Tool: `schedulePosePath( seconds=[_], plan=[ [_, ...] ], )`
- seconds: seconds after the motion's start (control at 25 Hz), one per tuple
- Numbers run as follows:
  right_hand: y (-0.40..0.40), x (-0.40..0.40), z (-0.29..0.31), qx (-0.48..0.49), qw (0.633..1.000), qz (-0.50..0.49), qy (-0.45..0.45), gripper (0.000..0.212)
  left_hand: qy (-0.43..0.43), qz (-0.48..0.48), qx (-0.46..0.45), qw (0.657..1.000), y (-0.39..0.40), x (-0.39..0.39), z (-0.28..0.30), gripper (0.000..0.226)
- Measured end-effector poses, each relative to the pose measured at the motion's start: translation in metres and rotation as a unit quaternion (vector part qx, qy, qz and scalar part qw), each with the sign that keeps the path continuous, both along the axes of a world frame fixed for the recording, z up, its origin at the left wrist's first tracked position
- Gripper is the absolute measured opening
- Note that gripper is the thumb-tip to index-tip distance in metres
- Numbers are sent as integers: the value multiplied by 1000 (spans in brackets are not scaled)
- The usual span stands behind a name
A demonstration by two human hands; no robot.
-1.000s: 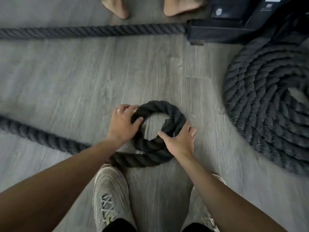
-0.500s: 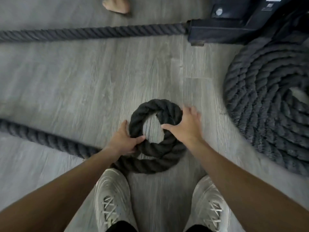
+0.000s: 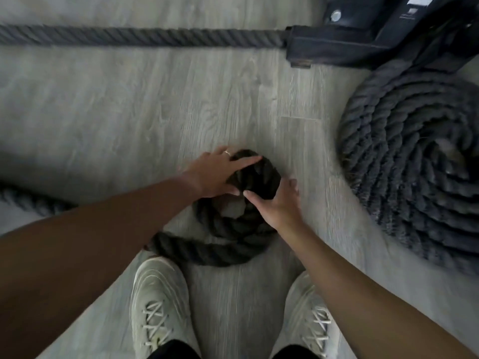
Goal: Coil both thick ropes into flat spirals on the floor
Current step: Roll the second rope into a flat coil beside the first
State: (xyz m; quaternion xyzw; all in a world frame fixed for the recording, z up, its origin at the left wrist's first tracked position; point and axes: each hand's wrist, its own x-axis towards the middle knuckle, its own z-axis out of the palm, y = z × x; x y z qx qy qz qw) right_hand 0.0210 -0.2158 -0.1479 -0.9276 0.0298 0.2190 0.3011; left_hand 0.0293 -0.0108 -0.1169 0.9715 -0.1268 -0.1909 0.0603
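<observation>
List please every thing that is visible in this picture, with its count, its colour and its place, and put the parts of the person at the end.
small rope coil: one, black, on the floor just ahead of the shoes, only a turn or so wound, its tail running off to the left
finished rope coil: one, dark grey, flat spiral at the right edge
straight rope: one, grey, stretched across the top, ending at the machine base
machine base: one, black, top right corner
floor: grey wood-look planks, under everything
ring: one, gold-toned, on a left-hand finger
shoes: two, off-white, laced, bottom centre
left hand: pressing on the small coil's far left side
right hand: gripping the small coil's right side
</observation>
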Motion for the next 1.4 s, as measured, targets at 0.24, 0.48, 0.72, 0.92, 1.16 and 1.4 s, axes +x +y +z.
schedulePosePath(
  seconds=[0.24, 0.48, 0.72, 0.92, 1.16, 1.4],
  plan=[
    [5, -47, 20, -36, 999, -21, 6, 128, 12, -2, 66, 998, -22, 5, -2, 81],
    [10, -66, 21, 36, 999, -26, 26, 137, -12, -6, 163, 986, -26, 2, 12, 77],
    [-21, -8, 17, 65, 995, 53, -62, 96, -40, 248, 83, 964, 13, -27, 6, 43],
    [-21, -11, 8, 64, 996, -18, -65, 70, 27, 296, 94, 950, 9, -37, 8, 45],
    [-23, 7, 15, -39, 996, -21, -77, 92, 122, 363, 48, 922, 6, -62, 7, 47],
    [-17, 9, 10, -12, 994, 21, -102, 81, 109, 366, 82, 921, -2, -51, 18, 52]
  ],
)
